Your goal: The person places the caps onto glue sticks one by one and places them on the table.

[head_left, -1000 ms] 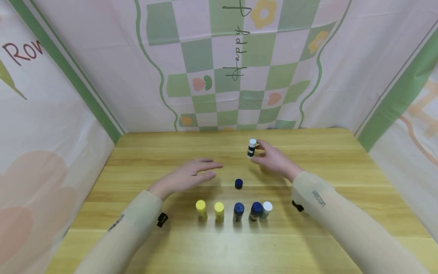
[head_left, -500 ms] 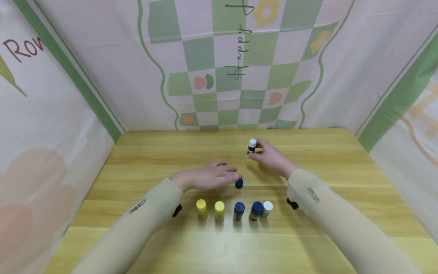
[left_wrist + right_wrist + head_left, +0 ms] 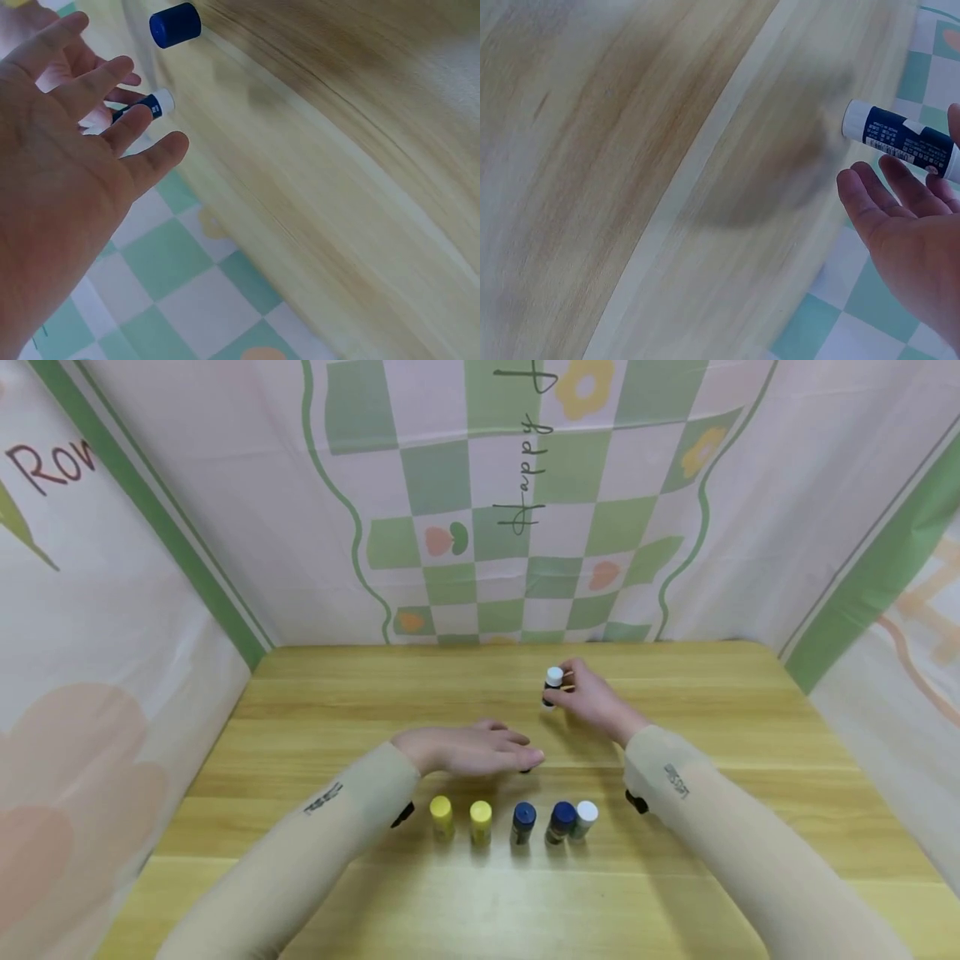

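Observation:
My right hand [image 3: 597, 703] holds a small glue stick [image 3: 554, 677] between thumb and fingers near the back of the table. Its white cap points up, and its dark blue label shows in the right wrist view. Whether its base touches the table I cannot tell. With fingers stretched out, my left hand [image 3: 472, 752] hovers over a small dark blue cap [image 3: 175, 25]. In the head view the fingers hide most of that cap. The left wrist view shows it standing apart from the fingertips.
In front of my hands stands a row of upright sticks: a yellow one [image 3: 442, 817], another yellow one [image 3: 481, 823], a blue-capped one [image 3: 523, 822], a second blue-capped one [image 3: 561, 821] and, close beside it, a white-capped one [image 3: 585, 818]. A patterned curtain [image 3: 495, 568] hangs behind the table [image 3: 337, 685].
My left hand has moved right, from beside the blue cap to above it. My right thumb has come across the front of the glue stick, which has shifted slightly toward me.

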The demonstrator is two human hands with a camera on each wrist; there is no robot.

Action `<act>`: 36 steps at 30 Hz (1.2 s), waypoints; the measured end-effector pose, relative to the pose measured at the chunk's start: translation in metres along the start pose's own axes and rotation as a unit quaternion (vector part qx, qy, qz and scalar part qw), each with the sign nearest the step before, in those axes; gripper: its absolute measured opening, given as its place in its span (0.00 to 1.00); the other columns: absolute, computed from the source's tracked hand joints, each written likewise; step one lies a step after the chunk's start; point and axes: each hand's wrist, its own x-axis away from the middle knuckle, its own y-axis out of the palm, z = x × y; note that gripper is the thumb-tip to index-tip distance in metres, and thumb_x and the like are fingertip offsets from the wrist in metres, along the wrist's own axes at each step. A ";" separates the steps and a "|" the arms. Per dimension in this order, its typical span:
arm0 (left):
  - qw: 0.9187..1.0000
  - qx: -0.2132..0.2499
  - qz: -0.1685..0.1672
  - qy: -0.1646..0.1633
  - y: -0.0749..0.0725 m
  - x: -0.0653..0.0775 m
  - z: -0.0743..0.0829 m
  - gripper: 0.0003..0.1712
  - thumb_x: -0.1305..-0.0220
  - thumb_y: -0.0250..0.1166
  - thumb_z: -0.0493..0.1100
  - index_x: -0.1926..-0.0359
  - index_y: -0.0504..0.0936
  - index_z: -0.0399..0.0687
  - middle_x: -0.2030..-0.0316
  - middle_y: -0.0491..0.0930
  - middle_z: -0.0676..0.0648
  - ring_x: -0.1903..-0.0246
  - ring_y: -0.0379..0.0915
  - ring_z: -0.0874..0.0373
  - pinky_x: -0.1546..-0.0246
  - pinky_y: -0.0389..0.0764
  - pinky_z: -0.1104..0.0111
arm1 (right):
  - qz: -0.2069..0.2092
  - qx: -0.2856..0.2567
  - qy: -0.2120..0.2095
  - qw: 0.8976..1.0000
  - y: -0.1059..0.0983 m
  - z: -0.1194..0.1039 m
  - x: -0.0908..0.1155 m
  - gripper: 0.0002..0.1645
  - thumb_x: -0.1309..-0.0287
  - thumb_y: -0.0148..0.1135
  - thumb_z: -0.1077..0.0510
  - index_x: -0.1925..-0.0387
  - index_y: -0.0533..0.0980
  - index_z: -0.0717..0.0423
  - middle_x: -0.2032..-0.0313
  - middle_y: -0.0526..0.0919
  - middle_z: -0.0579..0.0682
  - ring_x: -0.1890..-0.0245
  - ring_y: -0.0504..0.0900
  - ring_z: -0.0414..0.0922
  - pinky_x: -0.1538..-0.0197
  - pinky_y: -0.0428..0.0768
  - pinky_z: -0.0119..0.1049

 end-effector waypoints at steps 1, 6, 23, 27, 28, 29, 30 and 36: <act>1.000 -0.002 -0.001 -0.002 0.000 -0.001 0.001 0.53 0.35 0.37 0.85 0.20 0.58 0.60 0.20 0.51 0.53 0.20 0.40 0.50 0.26 0.49 0.37 | 0.001 0.002 -0.004 1.000 0.000 0.000 -0.001 0.35 0.26 0.59 0.51 0.29 0.57 0.63 0.32 0.69 0.65 0.29 0.66 0.62 0.27 0.65 0.58; 1.000 -0.013 -0.008 -0.005 0.000 -0.002 0.004 0.54 0.36 0.37 0.85 0.21 0.60 0.59 0.20 0.52 0.50 0.20 0.40 0.50 0.26 0.49 0.38 | 0.015 0.026 -0.028 0.999 0.002 0.002 -0.005 0.29 0.25 0.58 0.55 0.31 0.62 0.64 0.35 0.73 0.65 0.31 0.70 0.61 0.28 0.67 0.57; 0.997 -0.065 0.002 0.047 -0.002 -0.019 -0.001 0.41 0.24 0.39 0.73 0.28 0.72 0.52 0.27 0.67 0.46 0.26 0.59 0.49 0.25 0.60 0.54 | 0.042 0.079 -0.037 0.995 -0.011 0.004 0.008 0.27 0.26 0.59 0.53 0.37 0.67 0.66 0.38 0.76 0.69 0.34 0.73 0.63 0.32 0.72 0.58; 0.991 -0.109 -0.009 0.081 -0.003 -0.024 -0.002 0.34 0.20 0.40 0.66 0.25 0.69 0.57 0.26 0.65 0.46 0.26 0.59 0.50 0.25 0.60 0.54 | 0.047 0.089 -0.039 0.994 -0.015 0.003 0.012 0.27 0.27 0.60 0.52 0.38 0.68 0.66 0.39 0.77 0.69 0.35 0.74 0.64 0.34 0.74 0.58; 0.988 -0.121 -0.013 0.092 -0.003 -0.025 -0.002 0.33 0.20 0.41 0.64 0.25 0.69 0.57 0.26 0.64 0.46 0.26 0.59 0.49 0.25 0.59 0.54 | 0.048 0.090 -0.039 0.994 -0.015 0.003 0.013 0.26 0.27 0.60 0.52 0.38 0.68 0.66 0.39 0.77 0.69 0.36 0.75 0.64 0.35 0.75 0.58; 0.985 -0.137 -0.018 0.103 -0.003 -0.027 -0.002 0.31 0.19 0.41 0.62 0.25 0.69 0.58 0.25 0.64 0.46 0.26 0.59 0.50 0.25 0.59 0.54 | 0.048 0.090 -0.040 0.994 -0.016 0.003 0.013 0.26 0.27 0.60 0.52 0.39 0.68 0.66 0.40 0.78 0.69 0.36 0.75 0.63 0.36 0.76 0.58; 0.982 -0.153 -0.022 0.112 -0.003 -0.028 -0.002 0.30 0.18 0.41 0.61 0.25 0.69 0.59 0.25 0.64 0.46 0.26 0.59 0.50 0.24 0.59 0.54 | 0.048 0.091 -0.042 0.994 -0.017 0.003 0.014 0.26 0.27 0.60 0.52 0.39 0.68 0.66 0.40 0.78 0.69 0.37 0.76 0.63 0.37 0.77 0.57; 0.969 -0.202 -0.037 0.136 0.001 -0.035 -0.002 0.27 0.18 0.45 0.57 0.28 0.74 0.54 0.27 0.65 0.48 0.27 0.61 0.51 0.25 0.61 0.59 | 0.047 0.085 -0.046 0.994 -0.019 0.003 0.019 0.24 0.27 0.61 0.54 0.40 0.69 0.65 0.42 0.80 0.68 0.39 0.78 0.62 0.39 0.79 0.56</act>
